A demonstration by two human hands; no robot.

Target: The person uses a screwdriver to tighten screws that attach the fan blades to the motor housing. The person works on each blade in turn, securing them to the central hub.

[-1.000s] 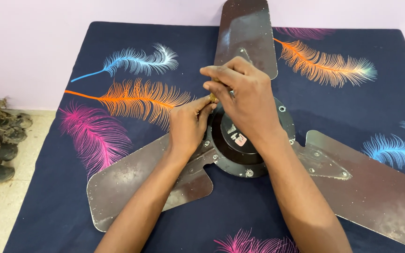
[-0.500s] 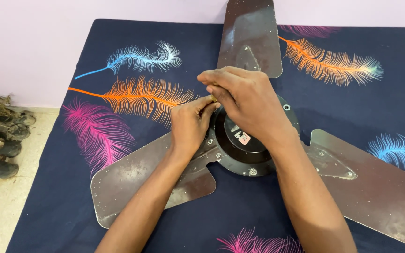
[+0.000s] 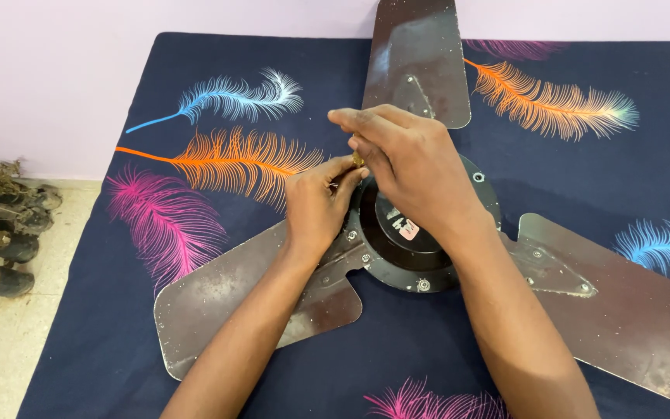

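Screw (image 3: 357, 159), pinched between my left hand (image 3: 316, 208) and right hand (image 3: 412, 174) above the fan (image 3: 420, 264), risked dropping if either grip loosened.

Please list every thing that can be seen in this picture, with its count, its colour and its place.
ceiling fan: 1, dark brown and black, lies flat on the cloth, middle of the picture.
fan blades: 3, dark brown, dusty; one toward the wall, one at lower left, one at lower right.
motor hub: 1, black, round, at the centre of the fan, partly under the right hand.
small part: 1, brass-coloured, pinched between the fingertips of both hands above the hub's edge; its kind is too small to tell.
cloth: 1, dark blue with orange, pink and blue feather prints, under the fan.
wall: 1, pale lilac, behind.
shoes: several, dark, on the floor at far left.
left hand: 1, on the small part.
right hand: 1, over the hub, on the small part.
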